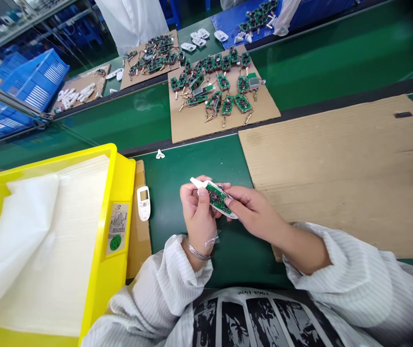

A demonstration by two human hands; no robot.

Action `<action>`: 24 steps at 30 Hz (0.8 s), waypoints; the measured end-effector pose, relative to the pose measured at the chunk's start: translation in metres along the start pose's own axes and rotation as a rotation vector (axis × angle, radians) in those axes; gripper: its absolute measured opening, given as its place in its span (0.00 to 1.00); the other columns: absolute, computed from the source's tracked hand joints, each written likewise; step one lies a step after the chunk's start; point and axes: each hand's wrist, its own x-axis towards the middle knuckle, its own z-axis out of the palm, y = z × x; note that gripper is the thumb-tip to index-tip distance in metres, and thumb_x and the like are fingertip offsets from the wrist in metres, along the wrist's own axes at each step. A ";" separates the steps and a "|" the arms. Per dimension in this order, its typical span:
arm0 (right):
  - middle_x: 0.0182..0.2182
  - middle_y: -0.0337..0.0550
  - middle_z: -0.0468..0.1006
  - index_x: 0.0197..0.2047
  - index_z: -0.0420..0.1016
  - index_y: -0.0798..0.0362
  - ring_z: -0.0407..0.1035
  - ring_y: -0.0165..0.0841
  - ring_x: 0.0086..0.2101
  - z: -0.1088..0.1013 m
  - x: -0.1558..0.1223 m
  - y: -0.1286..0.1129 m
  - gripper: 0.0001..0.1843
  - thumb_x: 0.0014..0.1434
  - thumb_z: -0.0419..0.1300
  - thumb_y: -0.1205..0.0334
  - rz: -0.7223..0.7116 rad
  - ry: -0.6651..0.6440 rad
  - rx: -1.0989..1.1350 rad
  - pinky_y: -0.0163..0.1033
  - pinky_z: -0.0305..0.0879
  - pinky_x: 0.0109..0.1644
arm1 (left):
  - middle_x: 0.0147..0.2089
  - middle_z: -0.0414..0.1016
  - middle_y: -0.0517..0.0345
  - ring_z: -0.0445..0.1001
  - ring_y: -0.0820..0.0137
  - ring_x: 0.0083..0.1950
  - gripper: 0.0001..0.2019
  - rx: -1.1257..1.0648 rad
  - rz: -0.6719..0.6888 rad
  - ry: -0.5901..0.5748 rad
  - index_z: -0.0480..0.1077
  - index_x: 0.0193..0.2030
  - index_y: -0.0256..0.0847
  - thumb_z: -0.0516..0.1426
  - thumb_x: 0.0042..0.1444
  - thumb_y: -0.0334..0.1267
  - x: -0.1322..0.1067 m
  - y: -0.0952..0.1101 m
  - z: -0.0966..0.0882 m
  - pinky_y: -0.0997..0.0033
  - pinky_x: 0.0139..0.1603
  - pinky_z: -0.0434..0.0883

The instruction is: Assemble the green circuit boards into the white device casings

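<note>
Between my two hands is a white ear thermometer housing [232,215] with its narrow white probe tip pointing up and left. A green circuit board [216,197] lies in the housing, its component side facing up. My left hand [199,207] grips the tip end, thumb on the near side. At the other end my right hand [251,209] pinches the housing, thumb on the board; its other fingers are partly hidden beneath. To the left, a white thermometer with a small display [143,203] lies at the cardboard's edge. A small white plastic piece [160,154] sits farther back.
A yellow bin [110,166] with white sheet lining stands at left. Beyond the bench edge, several circuit boards with metal probes [224,82] lie on cardboard [192,127]. A large cardboard sheet [343,168] covers the right. Blue baskets [43,72] stand far left.
</note>
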 end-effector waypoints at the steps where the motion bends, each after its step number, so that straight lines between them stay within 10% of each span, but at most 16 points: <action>1: 0.26 0.41 0.74 0.31 0.70 0.55 0.68 0.29 0.25 0.000 0.000 0.001 0.11 0.63 0.51 0.62 0.011 0.006 0.011 0.34 0.65 0.29 | 0.47 0.76 0.57 0.77 0.74 0.30 0.13 -0.001 0.000 -0.009 0.59 0.43 0.44 0.57 0.61 0.48 0.000 0.000 0.000 0.84 0.16 0.61; 6: 0.28 0.42 0.75 0.36 0.72 0.54 0.68 0.32 0.27 -0.002 0.000 0.004 0.15 0.67 0.48 0.59 0.013 0.009 -0.068 0.36 0.65 0.30 | 0.41 0.77 0.58 0.76 0.76 0.28 0.11 -0.044 -0.088 -0.016 0.65 0.45 0.42 0.59 0.60 0.43 0.005 0.001 -0.001 0.79 0.25 0.69; 12: 0.46 0.51 0.71 0.56 0.66 0.54 0.67 0.41 0.46 -0.006 -0.007 -0.003 0.24 0.56 0.55 0.70 -0.540 0.186 -0.499 0.49 0.67 0.50 | 0.44 0.74 0.59 0.79 0.71 0.39 0.13 -0.109 0.028 0.178 0.65 0.41 0.41 0.64 0.55 0.42 0.013 0.000 -0.004 0.67 0.44 0.75; 17: 0.51 0.52 0.69 0.52 0.71 0.52 0.64 0.43 0.52 0.007 -0.014 -0.005 0.20 0.55 0.60 0.73 -0.802 0.043 -0.598 0.52 0.65 0.56 | 0.48 0.71 0.58 0.79 0.69 0.42 0.12 -0.005 0.062 0.117 0.63 0.44 0.43 0.61 0.58 0.41 0.007 0.005 -0.001 0.67 0.44 0.75; 24: 0.39 0.45 0.78 0.42 0.75 0.53 0.70 0.36 0.43 0.012 -0.018 -0.007 0.08 0.60 0.60 0.73 -0.940 0.167 -0.600 0.42 0.70 0.47 | 0.43 0.72 0.60 0.79 0.70 0.42 0.13 0.067 0.071 0.099 0.63 0.44 0.44 0.62 0.57 0.43 0.006 0.006 0.001 0.73 0.40 0.72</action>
